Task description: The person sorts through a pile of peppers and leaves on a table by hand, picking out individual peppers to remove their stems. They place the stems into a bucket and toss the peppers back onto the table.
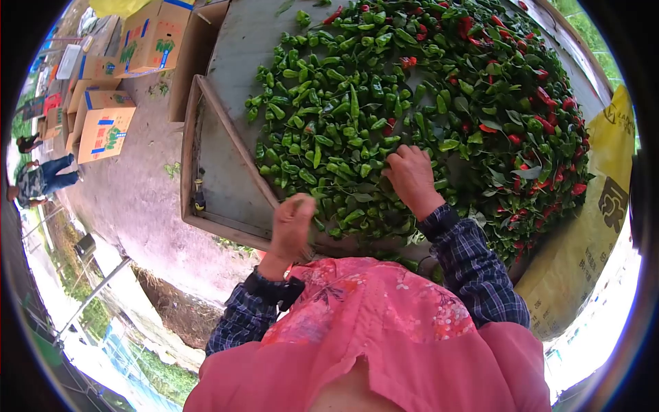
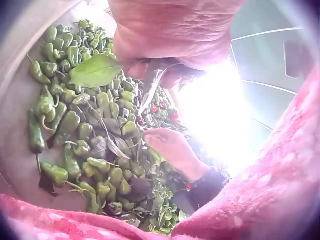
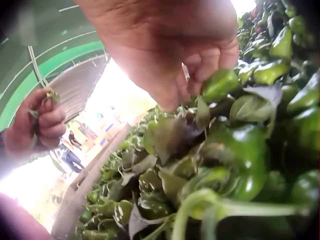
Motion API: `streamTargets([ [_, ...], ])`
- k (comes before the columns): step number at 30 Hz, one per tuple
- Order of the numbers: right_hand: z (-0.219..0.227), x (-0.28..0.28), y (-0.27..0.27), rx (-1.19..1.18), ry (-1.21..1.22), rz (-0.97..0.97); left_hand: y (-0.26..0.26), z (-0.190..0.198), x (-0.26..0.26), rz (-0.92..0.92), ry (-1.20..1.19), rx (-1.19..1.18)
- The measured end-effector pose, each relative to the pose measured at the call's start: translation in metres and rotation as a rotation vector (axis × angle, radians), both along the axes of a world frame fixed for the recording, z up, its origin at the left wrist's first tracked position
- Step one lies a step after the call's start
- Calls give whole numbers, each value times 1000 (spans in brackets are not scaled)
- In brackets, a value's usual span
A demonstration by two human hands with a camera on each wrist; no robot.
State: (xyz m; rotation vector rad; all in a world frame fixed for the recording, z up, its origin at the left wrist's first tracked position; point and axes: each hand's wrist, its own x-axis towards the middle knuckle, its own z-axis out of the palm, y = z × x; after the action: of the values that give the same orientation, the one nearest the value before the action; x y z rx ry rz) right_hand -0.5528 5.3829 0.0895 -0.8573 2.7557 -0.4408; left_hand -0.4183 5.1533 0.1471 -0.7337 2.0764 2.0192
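Green peppers (image 1: 322,141) mixed with leaves cover the tabletop. My left hand (image 1: 292,223) is raised over the pile's near left edge; in the left wrist view its curled fingers pinch leaves, one of them a broad green leaf (image 2: 95,71). The right wrist view also shows the left hand (image 3: 42,120) with leaf bits between its fingers. My right hand (image 1: 414,180) reaches down into the near middle of the pile. Its bent fingers lie against a green pepper (image 3: 220,85) and beside small leaves; whether they grip anything is hidden.
Red peppers and leaves (image 1: 542,144) are heaped at the right, beside a yellow printed sack (image 1: 590,240). A wooden frame edge (image 1: 237,141) borders the pile at left, with a small dark object (image 1: 199,196) behind it. Cardboard boxes (image 1: 106,127) and a person (image 1: 44,180) are farther left.
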Motion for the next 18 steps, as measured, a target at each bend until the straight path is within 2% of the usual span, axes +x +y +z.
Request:
streamTargets([
  [1,4,2,4,-11,-7,-5,-8,-6,9,171,-34,-91],
  [3,8,5,17,-20,-6,0,-60,-69,84,85,69,-681],
  [4,5,7,28,-161,-113,-89,-78,-72,115,114,-61,-758],
  [5,2,8,37,-303,-226,-182,-99,-72,154,277,-203,-614],
  [6,2,6,44,-304,-236,-179,-101,-52,174,392,-288,-637],
  [7,3,4,52,-567,-489,-376,-111,-54,221,535,-460,-583],
  [8,6,2,58,-830,-737,-577,-131,-72,299,740,-632,-314],
  [9,9,-3,61,-943,-811,-593,-149,-84,372,319,-1108,-439],
  [10,14,-8,62,-946,-808,-595,-143,-75,444,-50,-780,-524],
  [11,20,-13,62,-955,-930,-680,-153,-80,504,-630,-981,-682],
  [12,22,-18,63,-958,-1050,-763,-146,-88,525,-586,-1127,-586],
  [13,17,-19,64,-998,-1093,-773,-122,-64,497,-586,-1122,-585],
  [14,15,-22,65,-994,-1093,-770,-92,-48,423,-237,-1461,-922],
  [16,11,-32,65,-895,-1205,-685,-94,-69,390,-207,-1020,-1068],
  [17,6,-35,60,-894,-1198,-675,-93,-66,333,-112,-754,-997],
  [18,-2,-36,54,-752,-1013,-622,-90,-62,270,-21,-489,-917],
])
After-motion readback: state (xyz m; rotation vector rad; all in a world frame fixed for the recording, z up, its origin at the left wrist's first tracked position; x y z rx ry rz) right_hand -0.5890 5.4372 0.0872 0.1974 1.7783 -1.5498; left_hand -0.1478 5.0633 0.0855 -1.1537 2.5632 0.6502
